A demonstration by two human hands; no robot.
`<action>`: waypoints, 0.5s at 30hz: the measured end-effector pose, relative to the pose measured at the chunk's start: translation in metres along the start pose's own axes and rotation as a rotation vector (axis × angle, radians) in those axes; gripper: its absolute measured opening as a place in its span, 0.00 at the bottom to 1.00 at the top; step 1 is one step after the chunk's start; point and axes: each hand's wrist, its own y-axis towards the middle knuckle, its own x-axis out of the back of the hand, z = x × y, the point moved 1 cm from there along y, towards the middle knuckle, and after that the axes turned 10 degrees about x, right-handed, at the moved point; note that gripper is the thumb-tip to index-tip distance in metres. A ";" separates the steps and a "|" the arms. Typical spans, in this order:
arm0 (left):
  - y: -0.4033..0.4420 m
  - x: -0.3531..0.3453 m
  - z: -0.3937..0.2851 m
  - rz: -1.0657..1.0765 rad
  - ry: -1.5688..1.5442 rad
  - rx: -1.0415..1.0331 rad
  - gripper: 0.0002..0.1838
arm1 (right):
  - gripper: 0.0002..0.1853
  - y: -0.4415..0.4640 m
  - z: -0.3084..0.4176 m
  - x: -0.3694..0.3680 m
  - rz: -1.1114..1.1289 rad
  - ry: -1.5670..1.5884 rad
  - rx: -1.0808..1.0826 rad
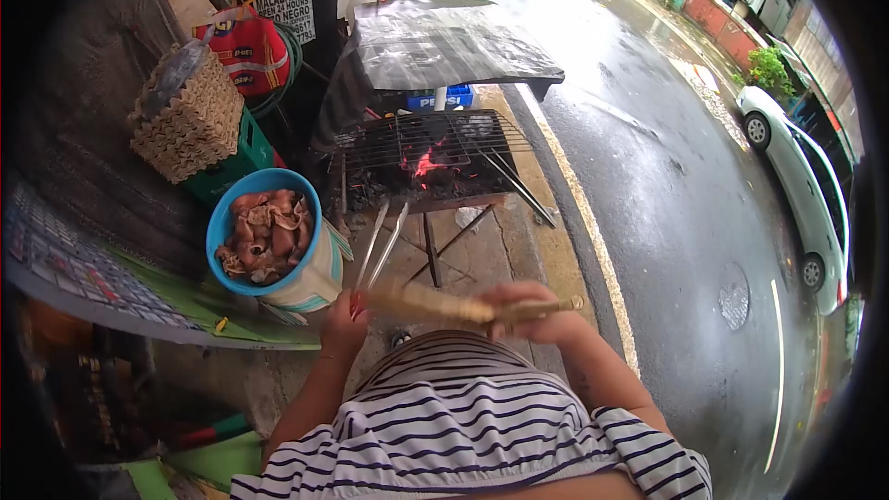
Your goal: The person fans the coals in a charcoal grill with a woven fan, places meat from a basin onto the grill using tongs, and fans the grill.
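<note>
My left hand (344, 324) is closed around the red-handled end of metal tongs (381, 245), whose arms point forward and stand apart with nothing between them. In my right hand (532, 310) is a tan hand fan (431, 303), blurred and seen nearly edge-on, reaching left in front of my belly. Just ahead stands a charcoal grill (435, 187) with a small orange flame (426, 163) under its wire grate (370, 143). Left of the tongs, a blue-rimmed bucket (315, 213) holds brownish-pink pieces of meat (269, 236).
A dark sheet-like cover (444, 37) overhangs the grill's far side. Beyond the bucket, stacked egg trays (190, 120) rest on a green crate (250, 143). A blue Pepsi crate (440, 98) sits behind the grill. On the right runs a wet road (667, 194) with a parked white car (801, 176).
</note>
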 end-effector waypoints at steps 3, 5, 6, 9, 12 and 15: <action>-0.008 0.020 -0.015 -0.116 0.153 -0.094 0.30 | 0.21 -0.009 -0.008 0.008 0.035 0.031 0.183; -0.023 -0.005 -0.079 -0.124 0.203 -0.129 0.28 | 0.21 -0.038 -0.013 0.050 -0.195 -0.152 -0.065; -0.027 -0.017 -0.105 -0.128 0.208 -0.202 0.22 | 0.21 -0.059 -0.017 0.068 -0.196 -0.333 0.019; -0.004 -0.037 -0.159 -0.127 0.406 -0.207 0.20 | 0.20 -0.107 -0.024 0.083 -0.190 -0.160 -0.086; 0.028 -0.064 -0.191 -0.147 0.564 -0.255 0.17 | 0.20 -0.154 -0.042 0.087 -0.161 -0.163 -0.190; 0.050 -0.080 -0.222 -0.168 0.726 -0.252 0.13 | 0.21 -0.184 -0.042 0.089 -0.172 -0.216 -0.267</action>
